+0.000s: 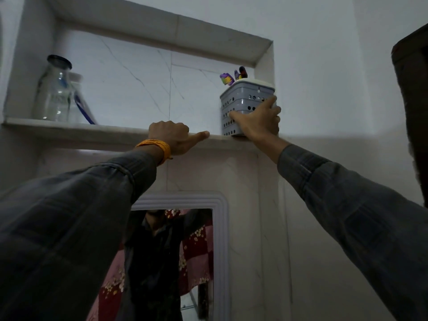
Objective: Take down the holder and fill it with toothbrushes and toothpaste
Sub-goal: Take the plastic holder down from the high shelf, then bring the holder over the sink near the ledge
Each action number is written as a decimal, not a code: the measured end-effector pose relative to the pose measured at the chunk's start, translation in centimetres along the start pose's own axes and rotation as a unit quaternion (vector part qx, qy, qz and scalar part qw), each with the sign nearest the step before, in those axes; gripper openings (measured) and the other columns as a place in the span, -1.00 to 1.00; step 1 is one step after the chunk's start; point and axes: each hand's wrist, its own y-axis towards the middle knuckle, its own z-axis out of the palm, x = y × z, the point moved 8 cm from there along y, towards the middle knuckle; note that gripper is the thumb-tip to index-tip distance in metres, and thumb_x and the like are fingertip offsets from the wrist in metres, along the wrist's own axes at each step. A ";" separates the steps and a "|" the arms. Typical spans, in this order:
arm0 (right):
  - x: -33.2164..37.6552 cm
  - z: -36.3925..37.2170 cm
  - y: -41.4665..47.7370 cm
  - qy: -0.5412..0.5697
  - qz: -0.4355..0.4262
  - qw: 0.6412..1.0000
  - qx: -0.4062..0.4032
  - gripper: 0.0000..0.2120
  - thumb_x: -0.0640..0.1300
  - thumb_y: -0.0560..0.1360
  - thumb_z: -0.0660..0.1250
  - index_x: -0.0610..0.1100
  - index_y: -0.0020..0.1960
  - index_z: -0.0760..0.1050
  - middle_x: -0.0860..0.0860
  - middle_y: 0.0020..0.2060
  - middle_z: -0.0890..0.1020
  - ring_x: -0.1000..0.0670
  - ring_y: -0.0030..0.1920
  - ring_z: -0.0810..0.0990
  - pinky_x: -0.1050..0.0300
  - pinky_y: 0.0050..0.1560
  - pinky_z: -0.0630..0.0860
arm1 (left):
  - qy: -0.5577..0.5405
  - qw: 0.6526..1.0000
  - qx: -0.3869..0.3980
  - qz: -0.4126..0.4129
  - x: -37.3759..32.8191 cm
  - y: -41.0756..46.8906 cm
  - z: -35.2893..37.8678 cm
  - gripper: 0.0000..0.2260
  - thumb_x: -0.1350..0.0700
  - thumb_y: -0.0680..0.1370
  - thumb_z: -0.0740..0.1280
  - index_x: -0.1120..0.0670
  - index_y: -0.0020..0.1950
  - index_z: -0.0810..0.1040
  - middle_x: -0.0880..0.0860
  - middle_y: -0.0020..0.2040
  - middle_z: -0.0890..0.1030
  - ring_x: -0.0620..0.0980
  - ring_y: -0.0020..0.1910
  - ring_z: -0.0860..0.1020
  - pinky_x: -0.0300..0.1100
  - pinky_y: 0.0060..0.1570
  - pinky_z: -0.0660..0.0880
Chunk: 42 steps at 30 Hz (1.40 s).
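Two dark grey checked sleeves [69,216] nearest, reaching up to one white marble niche shelf [92,132]. Left hand [172,137] with orange thread wristband [156,148], fingers curled over the ledge, thumb flat along the edge; right hand [259,121] clamped on one grey perforated plastic square holder [240,105], thumb across its front, fingers round its right side. Holder at the shelf's right end, two toothbrush heads [227,79] poking out; one clear glass jar [54,89] far left

The holder [240,105] stands at the shelf's [92,130] right end; a jar [54,91], seemingly holding a toothbrush [84,112], at its left.
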 end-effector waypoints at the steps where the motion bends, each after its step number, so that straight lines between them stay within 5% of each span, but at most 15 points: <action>1: 0.4 -0.5 -0.5 0.008 0.005 1.000 -0.002 0.20 0.26 0.36 0.61 -0.18 0.70 0.00 -0.22 0.51 0.35 -0.28 0.49 0.42 -0.18 0.38 0.51 | -0.007 1.000 -0.012 0.004 0.0 -0.5 -0.2 -0.27 -0.48 0.49 -0.12 0.08 -0.02 0.57 0.11 -0.10 0.64 0.13 -0.11 0.56 -0.02 -0.03 0.39; 6: 2.1 -3.7 -4.1 0.053 0.003 0.999 -0.009 0.15 0.20 0.32 0.65 -0.15 0.65 0.07 -0.16 0.46 0.39 -0.25 0.46 0.48 -0.17 0.36 0.55 | -0.149 0.977 -0.145 0.044 -0.5 -6.8 -1.2 -0.54 -0.18 0.55 0.24 0.09 0.32 0.47 0.15 0.26 0.54 0.19 0.28 0.45 0.10 0.34 0.28; 9: 2.1 -5.6 -7.9 0.075 0.006 0.997 0.002 0.13 0.18 0.31 0.66 -0.13 0.64 0.11 -0.14 0.45 0.39 -0.20 0.45 0.50 -0.21 0.40 0.57 | -0.286 0.941 -0.181 0.010 0.4 -12.4 -0.6 -0.63 0.01 0.54 0.32 0.12 0.30 0.47 0.15 0.31 0.50 0.17 0.32 0.43 0.05 0.27 0.33; 14: -1.3 -6.4 -16.7 0.094 0.025 0.994 0.050 -0.01 0.12 0.31 0.69 -0.13 0.54 0.25 -0.11 0.39 0.45 -0.02 0.20 0.50 -0.10 0.27 0.65 | -0.298 0.950 -0.087 -0.025 2.5 -20.2 4.1 -0.61 0.05 0.56 0.30 0.14 0.35 0.41 0.19 0.31 0.49 0.21 0.28 0.43 0.10 0.23 0.35; 18: -8.1 -4.4 -25.8 0.101 0.070 0.987 0.105 0.04 0.04 0.27 0.74 -0.14 0.57 0.24 -0.12 0.42 0.46 -0.08 0.33 0.55 -0.06 0.32 0.62 | -0.283 0.958 -0.039 -0.015 3.5 -27.8 8.0 -0.71 0.05 0.52 0.29 0.12 0.20 0.44 0.18 0.10 0.53 0.19 0.05 0.48 -0.06 -0.06 0.29; 24: -21.1 -1.3 -43.5 0.071 0.177 0.963 0.189 0.18 -0.09 0.24 0.75 -0.19 0.66 0.13 -0.13 0.50 0.44 -0.18 0.44 0.52 -0.02 0.35 0.54 | -0.292 0.948 0.108 -0.061 4.9 -41.8 16.7 -0.69 0.04 0.53 0.30 0.15 0.22 0.46 0.20 0.13 0.55 0.23 0.05 0.52 0.06 -0.05 0.47; 33: -36.4 -0.2 -65.1 0.022 0.311 0.918 0.246 0.16 -0.24 0.18 0.79 -0.27 0.61 0.21 -0.20 0.47 0.47 -0.22 0.46 0.50 -0.28 0.47 0.49 | -0.281 0.858 0.391 -0.179 6.5 -61.4 29.6 -0.60 0.07 0.54 0.35 0.14 0.34 0.43 0.20 0.22 0.57 0.20 0.11 0.56 0.02 0.10 0.52; 36: -37.3 -1.8 -68.6 0.013 0.327 0.918 0.223 0.22 -0.17 0.13 0.83 -0.29 0.61 0.21 -0.19 0.47 0.45 -0.17 0.47 0.48 -0.14 0.51 0.46 | -0.267 0.844 0.435 -0.165 6.0 -64.9 30.4 -0.66 -0.04 0.52 0.35 0.08 0.23 0.50 0.13 0.13 0.63 0.14 0.03 0.61 -0.01 0.05 0.58; 39: -40.0 0.5 -72.4 0.011 0.339 0.894 0.292 0.30 -0.18 0.11 0.84 -0.29 0.65 0.17 -0.27 0.48 0.40 -0.22 0.49 0.44 0.10 0.44 0.39 | -0.231 0.816 0.498 -0.183 5.4 -69.9 34.2 -0.77 0.02 0.53 0.36 0.09 0.12 0.59 0.08 0.10 0.66 0.10 0.00 0.62 -0.05 0.00 0.58; 42: -40.6 -0.4 -72.6 0.007 0.344 0.896 0.281 0.29 -0.23 0.11 0.83 -0.28 0.65 0.15 -0.26 0.48 0.38 -0.21 0.47 0.45 0.03 0.45 0.48 | -0.220 0.797 0.535 -0.174 4.2 -72.4 34.8 -0.78 0.03 0.51 0.42 0.11 0.10 0.60 0.11 0.09 0.66 0.13 0.02 0.62 -0.06 0.00 0.57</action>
